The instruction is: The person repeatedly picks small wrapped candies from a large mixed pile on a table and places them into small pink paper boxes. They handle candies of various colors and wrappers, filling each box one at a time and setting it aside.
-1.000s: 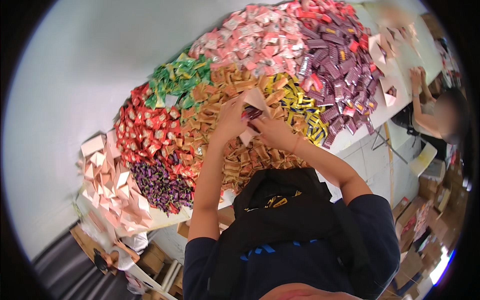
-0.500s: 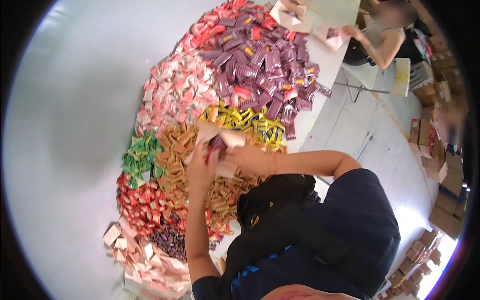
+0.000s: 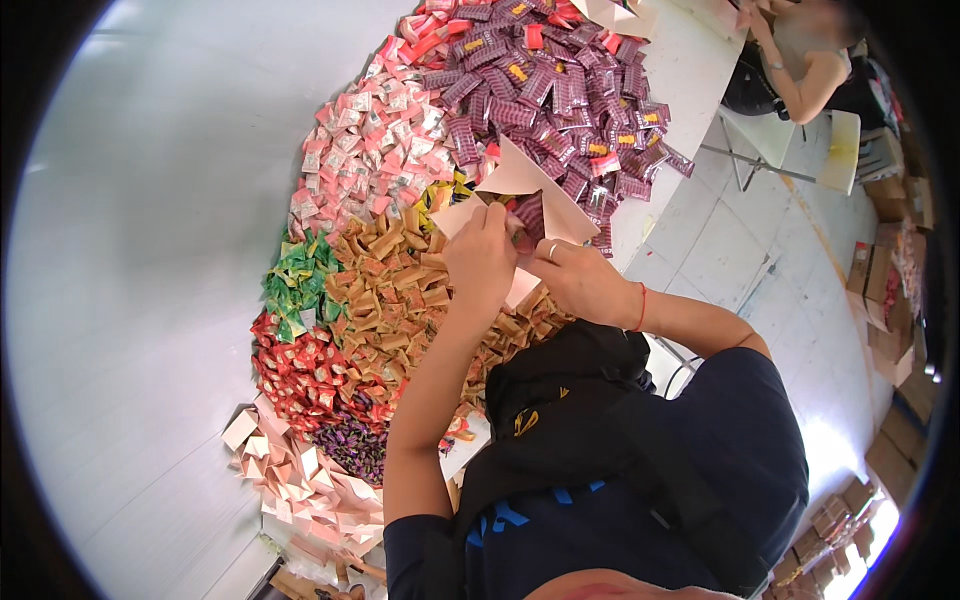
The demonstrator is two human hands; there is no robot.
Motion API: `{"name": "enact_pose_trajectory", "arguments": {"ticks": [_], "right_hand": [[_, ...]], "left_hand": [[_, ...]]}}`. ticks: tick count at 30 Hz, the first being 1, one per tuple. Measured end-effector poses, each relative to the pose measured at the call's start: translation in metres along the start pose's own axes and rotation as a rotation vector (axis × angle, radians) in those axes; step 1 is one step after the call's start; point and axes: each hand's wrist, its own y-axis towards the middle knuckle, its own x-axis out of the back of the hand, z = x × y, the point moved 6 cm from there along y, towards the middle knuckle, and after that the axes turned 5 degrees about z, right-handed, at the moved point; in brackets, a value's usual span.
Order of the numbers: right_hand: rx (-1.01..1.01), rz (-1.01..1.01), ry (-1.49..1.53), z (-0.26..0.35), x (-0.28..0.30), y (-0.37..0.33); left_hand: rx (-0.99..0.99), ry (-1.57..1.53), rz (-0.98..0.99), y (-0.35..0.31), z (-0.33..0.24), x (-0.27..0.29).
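Above the pile of tan wrapped sweets [image 3: 385, 285] I hold a pale pink paper box [image 3: 568, 208] with its pointed flaps spread. Purple striped packets [image 3: 530, 215] show inside it. My left hand [image 3: 480, 258] has its fingers closed on the box's left side. My right hand [image 3: 585, 283], with a ring and a red cord at the wrist, pinches its near edge. My fingers partly hide the contents. Just behind the box lies a heap of purple packets [image 3: 545, 110]. Yellow packets [image 3: 443, 195] are partly covered by the box.
Pink-and-white packets [image 3: 365, 155], green packets [image 3: 300, 280], red sweets [image 3: 290, 365] and small dark purple sweets [image 3: 350, 448] cover the table. Folded pink boxes [image 3: 300, 480] lie at the near left. Another person [image 3: 815, 75] sits at far right by a chair [image 3: 842, 150]. Cartons [image 3: 890, 330] line the right.
Both hands and the box have moved away from me and to the right, and the box faces me more openly. The view has shifted slightly. The other person's hand is raised higher.
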Motion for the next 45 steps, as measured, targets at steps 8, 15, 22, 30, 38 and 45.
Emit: {"name": "enact_pose_trajectory", "arguments": {"ticks": [8, 15, 22, 30, 38, 45], "right_hand": [[-0.229, -0.217, -0.031, -0.075, 0.052, -0.020], [-0.655, -0.533, -0.372, -0.290, 0.108, -0.078], [-0.935, -0.529, -0.431, -0.483, 0.119, -0.075], [-0.480, -0.533, -0.191, -0.492, 0.107, -0.033], [-0.405, -0.225, 0.183, -0.295, -0.061, 0.048], [-0.360, -0.007, 0.513, -0.084, -0.196, 0.065]], "left_hand": [[-0.102, -0.412, -0.164, -0.016, -0.006, 0.051], [0.664, -0.869, -0.214, -0.164, 0.156, -0.036], [1.065, -0.795, -0.369, -0.357, 0.225, -0.096], [1.366, -0.650, -0.537, -0.556, 0.226, -0.180], [1.723, -0.338, -0.609, -0.673, 0.162, -0.206], [1.895, -0.216, -0.822, -0.804, 0.332, -0.093]]}}
